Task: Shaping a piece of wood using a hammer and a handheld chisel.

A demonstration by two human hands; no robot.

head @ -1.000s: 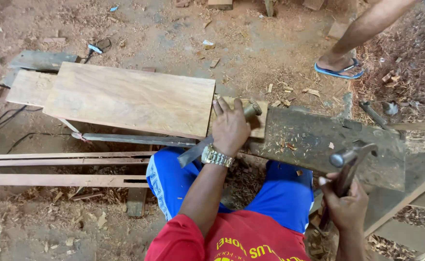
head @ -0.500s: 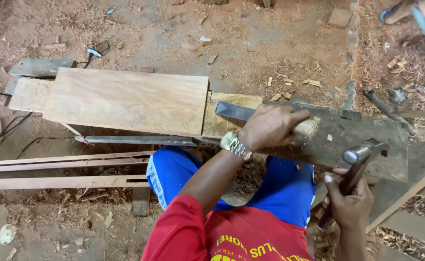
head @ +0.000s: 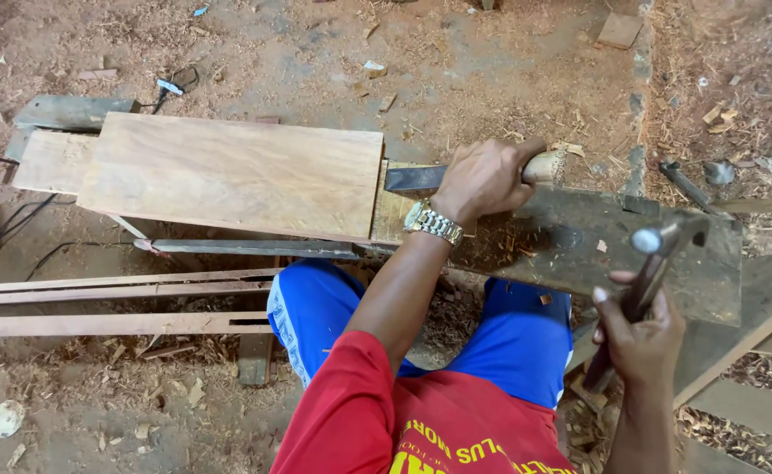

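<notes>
**Chisel laid flat, hammer raised beside it**

A smooth, pale brown plank [head: 232, 175] with straight grain lies across the left part of the worktop [head: 711, 281], a dark, weathered slab scattered with wood chips. The left hand [head: 483, 180] is clenched around a chisel [head: 417, 178]: its flat grey steel blade points left towards the plank's right end, and its round, light wooden handle sticks out past the knuckles on the right. A metal wristwatch [head: 432, 222] sits on that wrist.

The right hand [head: 641, 338] grips the dark handle of a hammer [head: 658, 241], whose dull metal head hovers over the worktop's right part, well apart from the chisel.

Half a second ago the left hand lay lower and further right on the slab; it has since drawn the chisel up towards the far edge. The hammer has hardly shifted.
</notes>
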